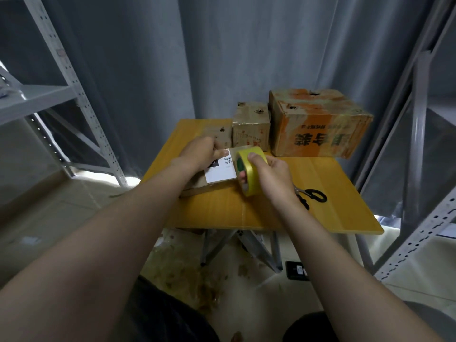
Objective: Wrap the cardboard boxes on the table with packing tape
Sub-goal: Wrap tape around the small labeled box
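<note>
- Black scissors (313,196) are lying on the yellow desk (320,213), just beside the right wrist.
- The right hand (274,176) is gripping a yellow tape roll (251,174) that is touching the right edge of the flat box (197,187).
- The left hand (199,151) is holding that box, with its thumb on a white label (219,174) bearing a QR code.
- At the desk's far edge, a small box (250,127) and a large box (318,124) are standing side by side; the large one's dark lettering is showing upside down and is unreadable.

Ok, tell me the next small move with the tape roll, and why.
Probably draw the tape roll away from the left hand, across the labelled box. The right hand grips the roll at the box's edge while the left hand holds the box.
</note>
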